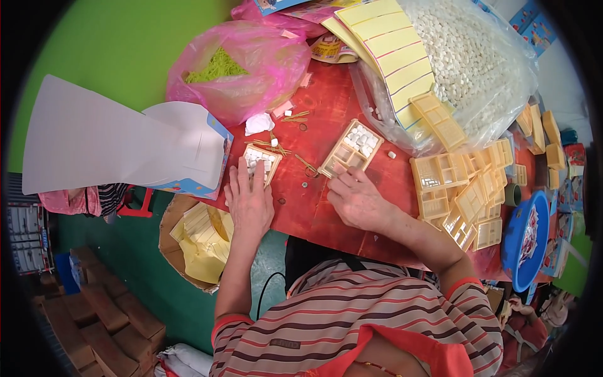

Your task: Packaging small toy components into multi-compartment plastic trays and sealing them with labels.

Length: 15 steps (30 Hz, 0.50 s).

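Small tray: a small tan tray (261, 162) full of white pellets lies on the red counter (314, 207), right under the tips of the left fingers.
Left hand: the left hand (250, 200) rests flat, palm down, fingers (244, 173) stretched out and slightly apart, their tips touching the near edge of the small tray; they clamp nothing.
Big tray: a larger tan tray (350, 149) with several compartments lies tilted just beyond the right fingers; the compartment farthest from them holds white pellets, the nearer ones look bare.
Right hand: the right hand (358, 200) lies palm down, fingers (339, 179) loosely curled together, their tips touching the near corner of the big tray; whether they pinch anything I cannot tell.
Between the trays: thin sticks (276, 146) and a crumpled white scrap (258, 123) lie just past the left fingers.
Beyond the fingers: a pink bag (242, 69) of green shreds, yellow sheets (392, 47), and a clear bag (468, 63) of white pellets.
Right of the right fingers: a heap of empty tan trays (461, 191), then a blue bowl (516, 251).
Left of the left fingers: a folded white card (100, 141), and below the counter edge a box (168, 235) of yellow sheets.
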Each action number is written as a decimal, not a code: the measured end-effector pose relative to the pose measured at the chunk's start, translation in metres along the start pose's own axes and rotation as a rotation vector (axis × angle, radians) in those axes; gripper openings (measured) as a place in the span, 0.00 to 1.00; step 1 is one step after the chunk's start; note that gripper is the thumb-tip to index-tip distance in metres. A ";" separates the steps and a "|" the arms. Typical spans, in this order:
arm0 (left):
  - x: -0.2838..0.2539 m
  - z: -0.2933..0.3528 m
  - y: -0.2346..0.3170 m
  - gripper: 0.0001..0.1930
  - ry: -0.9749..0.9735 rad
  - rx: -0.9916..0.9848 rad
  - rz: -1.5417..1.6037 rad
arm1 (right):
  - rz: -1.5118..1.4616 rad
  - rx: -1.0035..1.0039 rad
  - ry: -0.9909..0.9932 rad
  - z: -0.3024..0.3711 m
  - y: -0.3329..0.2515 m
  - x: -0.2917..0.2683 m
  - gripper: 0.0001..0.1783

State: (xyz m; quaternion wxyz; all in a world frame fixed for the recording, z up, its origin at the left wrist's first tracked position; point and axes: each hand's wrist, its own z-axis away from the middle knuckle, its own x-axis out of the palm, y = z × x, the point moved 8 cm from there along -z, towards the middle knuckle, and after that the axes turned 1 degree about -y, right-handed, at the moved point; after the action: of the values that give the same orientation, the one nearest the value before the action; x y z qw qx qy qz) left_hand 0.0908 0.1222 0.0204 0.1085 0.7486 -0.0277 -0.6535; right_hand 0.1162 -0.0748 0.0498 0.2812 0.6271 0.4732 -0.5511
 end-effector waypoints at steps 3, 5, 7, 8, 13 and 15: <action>-0.004 -0.005 -0.002 0.31 0.067 0.026 0.005 | -0.058 0.016 0.038 -0.002 -0.003 -0.001 0.08; -0.018 -0.013 0.008 0.28 0.188 0.094 -0.004 | -0.096 0.051 0.085 -0.002 0.003 -0.008 0.09; -0.022 -0.034 0.017 0.26 0.142 0.119 -0.021 | -0.093 0.214 0.121 0.001 0.027 -0.017 0.12; -0.021 -0.044 0.022 0.25 0.103 0.132 -0.049 | -0.087 0.223 0.117 0.001 0.033 -0.021 0.12; -0.012 -0.078 0.026 0.13 0.193 0.212 -0.296 | 0.060 0.500 0.235 0.029 0.084 -0.043 0.11; -0.005 -0.083 0.025 0.11 0.181 0.226 -0.342 | 0.126 0.600 0.171 0.040 0.094 -0.042 0.08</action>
State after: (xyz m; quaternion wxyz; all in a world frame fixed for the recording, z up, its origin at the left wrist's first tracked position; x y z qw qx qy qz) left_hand 0.1740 0.1096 0.0400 -0.0864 0.8053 0.0367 -0.5854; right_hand 0.1868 -0.1588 0.0645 0.0767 0.7542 0.2715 -0.5929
